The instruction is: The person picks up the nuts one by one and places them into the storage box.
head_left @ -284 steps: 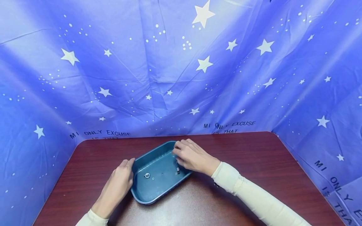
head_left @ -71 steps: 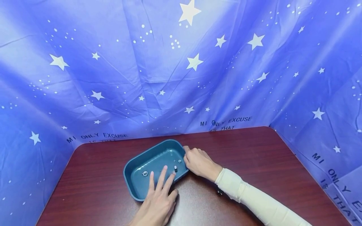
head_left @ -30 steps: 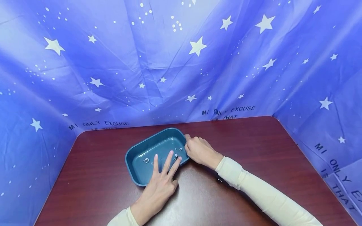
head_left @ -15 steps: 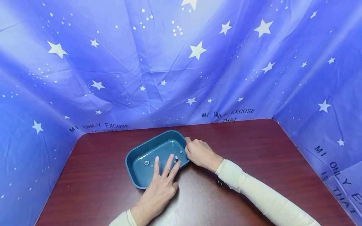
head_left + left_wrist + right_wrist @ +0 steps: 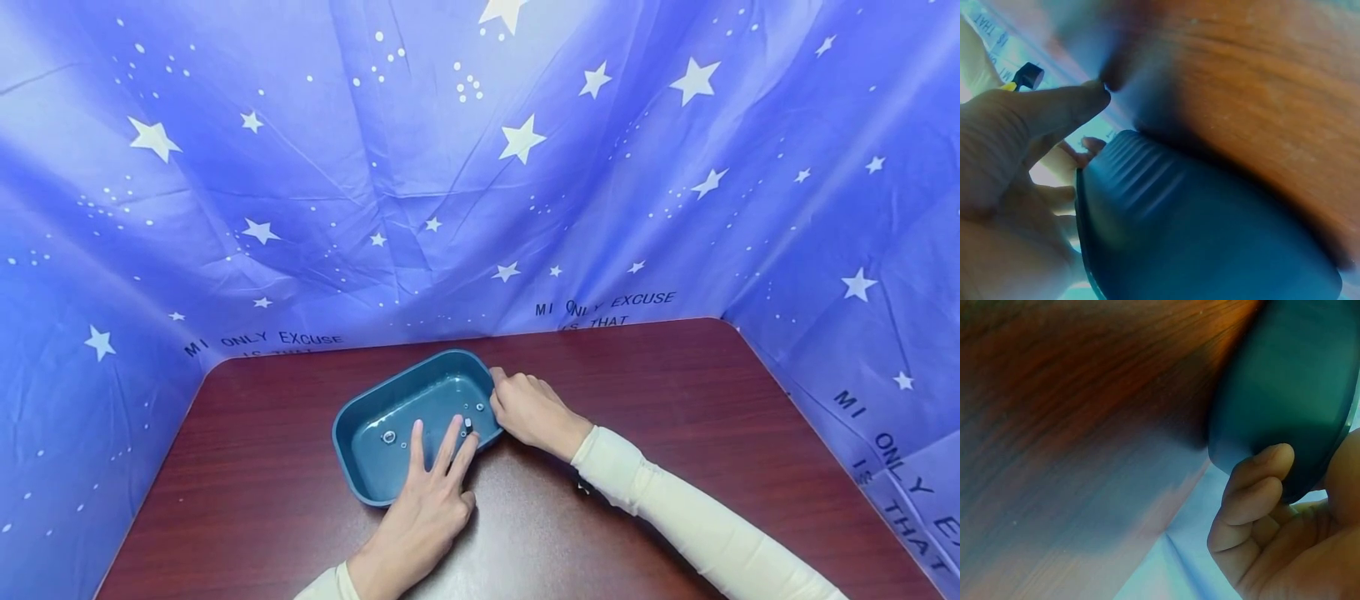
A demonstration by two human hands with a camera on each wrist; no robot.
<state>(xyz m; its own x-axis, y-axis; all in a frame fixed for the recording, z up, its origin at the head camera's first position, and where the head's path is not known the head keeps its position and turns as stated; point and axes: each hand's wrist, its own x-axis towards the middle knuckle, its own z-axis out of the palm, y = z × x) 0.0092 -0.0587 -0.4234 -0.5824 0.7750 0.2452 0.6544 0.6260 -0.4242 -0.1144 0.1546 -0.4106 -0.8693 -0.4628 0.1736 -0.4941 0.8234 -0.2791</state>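
Observation:
A blue-green oblong tray (image 5: 367, 473) rests on the table, slanted. My left hand (image 5: 429, 508) reaches over its near side with spread, straight fingers; in the left wrist view the thumb (image 5: 1066, 107) stands outside the wall. My right hand (image 5: 538, 414) grips the tray's right end, and the right wrist view has its curled fingers (image 5: 1250, 494) against the outer wall. Inside lie a larger metal nut-like ring (image 5: 388, 437), a tiny ring (image 5: 403, 445), a small nut-like piece (image 5: 480, 407) and a short dark piece with a pale top (image 5: 469, 425) by the left fingertips.
The reddish-brown wooden table (image 5: 645, 392) has rounded far corners. A blue curtain (image 5: 315, 150) printed with white stars surrounds it at the back and sides. A tiny pale speck (image 5: 180, 499) lies at the table's left.
Since the earliest frame, my left hand has moved from the tray's left end to its near side, and my right hand to the outer right end. Over the last second both hands barely move.

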